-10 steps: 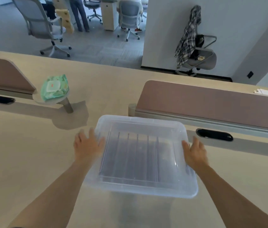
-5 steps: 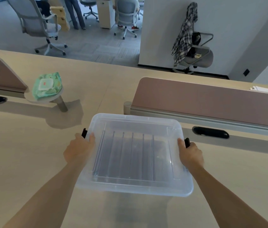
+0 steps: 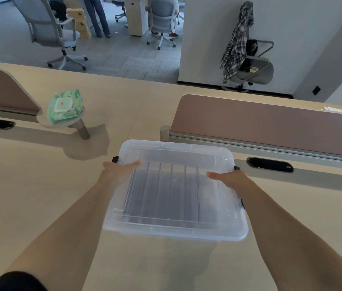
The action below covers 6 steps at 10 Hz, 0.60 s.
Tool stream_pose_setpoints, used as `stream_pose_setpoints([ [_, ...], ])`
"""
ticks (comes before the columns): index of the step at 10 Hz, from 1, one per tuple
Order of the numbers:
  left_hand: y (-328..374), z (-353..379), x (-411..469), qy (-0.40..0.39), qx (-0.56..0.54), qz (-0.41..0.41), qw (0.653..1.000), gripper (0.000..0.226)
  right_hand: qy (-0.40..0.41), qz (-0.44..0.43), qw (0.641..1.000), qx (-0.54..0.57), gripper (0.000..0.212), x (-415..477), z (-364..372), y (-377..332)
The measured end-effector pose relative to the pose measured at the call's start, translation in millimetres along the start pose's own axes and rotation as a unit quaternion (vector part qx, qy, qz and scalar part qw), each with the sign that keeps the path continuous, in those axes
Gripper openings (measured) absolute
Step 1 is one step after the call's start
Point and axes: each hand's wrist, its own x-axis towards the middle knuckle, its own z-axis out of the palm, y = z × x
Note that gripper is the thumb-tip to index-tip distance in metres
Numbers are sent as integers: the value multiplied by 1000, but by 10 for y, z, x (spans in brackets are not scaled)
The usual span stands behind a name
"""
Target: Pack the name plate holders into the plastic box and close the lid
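lidded plastic box point(image 3: 176, 227), name plate holders point(image 3: 166, 192) inside

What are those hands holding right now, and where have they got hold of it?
Both hold the clear plastic box, lid on: left hand and right hand grip its opposite side edges by the black latches, thumbs on the lid.

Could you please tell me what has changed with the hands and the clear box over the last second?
Both hands moved from lying flat at the sides of the clear plastic box to gripping its side edges, thumbs now on the translucent lid: left hand, right hand. The black side latches have come into sight. The lid stayed on, the name plate holders stayed inside, and the green wipes pack stayed put.
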Motion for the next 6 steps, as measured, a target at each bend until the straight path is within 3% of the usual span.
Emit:
stream_pose_setpoints([
  [1, -33, 114, -27, 51, 88, 8, 995, 126, 15, 21, 1000, 13, 103, 6, 58, -32],
  [2, -43, 142, -2, 57, 104, 12, 993, 125, 22, 43, 999, 10, 102, -23, 52, -84],
  [3, -37, 165, -12, 70, 147, 24, 986, 127, 26, 48, 998, -18, 87, -73, 55, -147],
  [4, 19, 249, -84, 70, 204, 19, 976, 124, 64, 77, 994, -51, 108, -57, 145, -209],
  [5, 8, 353, -186, 106, 259, 45, 959, 101, 110, 100, 987, -56, 120, -165, 294, -136],
  [6, -101, 524, -345, 150, 285, 171, 931, 79, 67, 54, 996, -25, 123, -346, 105, -194],
])
